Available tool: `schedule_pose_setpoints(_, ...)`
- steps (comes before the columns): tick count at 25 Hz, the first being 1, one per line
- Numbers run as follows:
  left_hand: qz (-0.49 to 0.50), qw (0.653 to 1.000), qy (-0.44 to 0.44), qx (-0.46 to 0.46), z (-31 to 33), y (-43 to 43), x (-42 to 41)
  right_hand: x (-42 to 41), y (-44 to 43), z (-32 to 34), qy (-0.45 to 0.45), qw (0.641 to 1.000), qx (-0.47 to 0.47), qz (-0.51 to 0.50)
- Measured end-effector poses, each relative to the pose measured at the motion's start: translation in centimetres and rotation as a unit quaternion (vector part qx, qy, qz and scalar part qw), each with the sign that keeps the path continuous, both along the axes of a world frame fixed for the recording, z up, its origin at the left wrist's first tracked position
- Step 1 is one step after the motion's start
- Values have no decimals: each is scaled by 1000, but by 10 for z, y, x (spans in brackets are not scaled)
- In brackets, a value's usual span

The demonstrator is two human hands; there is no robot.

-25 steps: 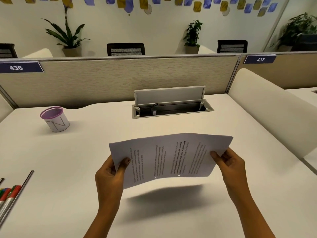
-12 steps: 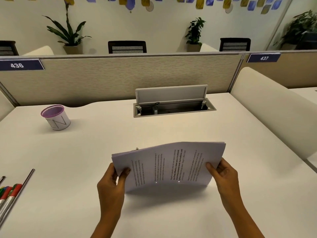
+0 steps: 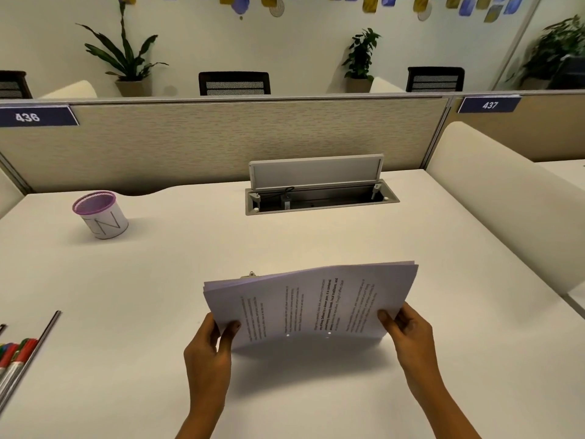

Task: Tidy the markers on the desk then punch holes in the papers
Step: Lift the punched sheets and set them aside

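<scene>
I see the papers [image 3: 311, 304] standing on their long edge near the middle of the desk [image 3: 190, 264], bowed. My left hand [image 3: 207, 353] pinches their lower left corner and my right hand [image 3: 408, 337] grips the lower right, thumbs in front. Bare desktop runs ahead to the open cable hatch [image 3: 319, 191]; the pen cup [image 3: 101, 213] stands well apart at far left, and a padded divider [image 3: 506, 201] bounds the right edge. The markers [image 3: 12, 356] are cut off by the left edge, with only red and green caps showing. A small metal piece [image 3: 251, 274] peeks over the papers, mostly hidden; I cannot tell what it is.
</scene>
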State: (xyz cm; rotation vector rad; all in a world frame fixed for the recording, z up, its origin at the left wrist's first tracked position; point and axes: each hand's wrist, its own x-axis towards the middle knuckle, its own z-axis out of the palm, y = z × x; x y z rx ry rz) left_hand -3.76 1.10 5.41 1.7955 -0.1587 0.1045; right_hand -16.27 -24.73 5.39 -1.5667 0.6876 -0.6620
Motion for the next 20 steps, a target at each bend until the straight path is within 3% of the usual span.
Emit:
schedule_pose_setpoints(9, -31, 996, -84, 26, 26, -8, 19, 1, -15, 10, -18, 999, 0, -42)
schedule_pose_setpoints(13, -39, 993, -111, -20, 43, -25, 35, -7, -29, 14, -41, 993, 63, -88)
schedule_pose_setpoints(17, -67, 993, -56, -80, 42, -52, 33, -18, -42, 13, -60, 976, 155, -137)
schedule_pose_setpoints(20, -97, 993, -50, -49, 29, -81, 24, -27, -53, 12, -92, 953, 235, -167)
